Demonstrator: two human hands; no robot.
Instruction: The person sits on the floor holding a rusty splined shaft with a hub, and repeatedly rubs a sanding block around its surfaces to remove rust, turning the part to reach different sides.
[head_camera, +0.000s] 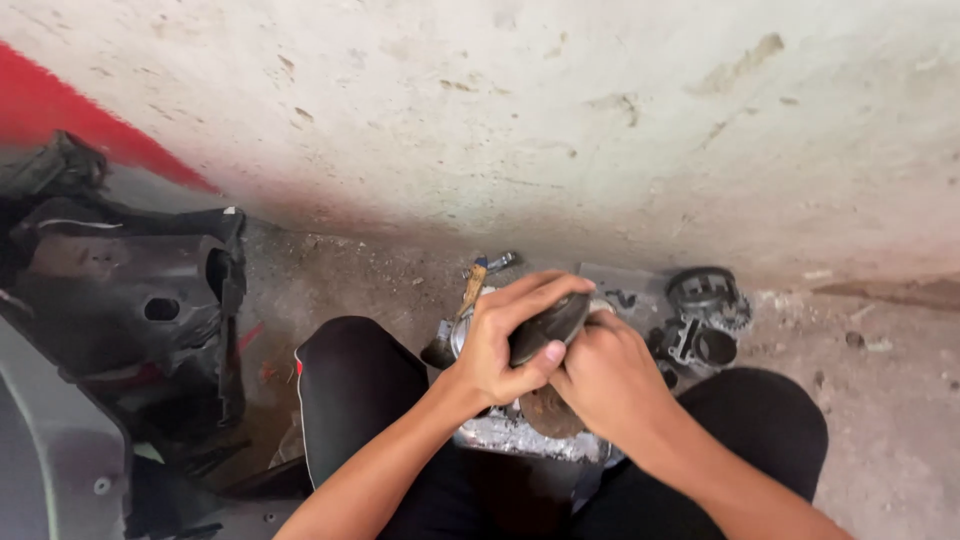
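Observation:
My left hand (510, 340) is wrapped around a dark round part (553, 322), fingers over its top and thumb under it. My right hand (600, 375) presses against the same part from the right, its fingers hidden behind it. Both hands sit above a grimy metal engine casing (520, 435) that rests between my knees. A rusty brown disc (548, 410) shows just under the hands.
A wooden-handled tool (470, 290) lies on the dirty floor beyond the hands. A dark cylinder part with a gear (705, 320) sits to the right. Black plastic body panels (130, 310) pile up on the left. A stained pale wall (560, 110) stands close ahead.

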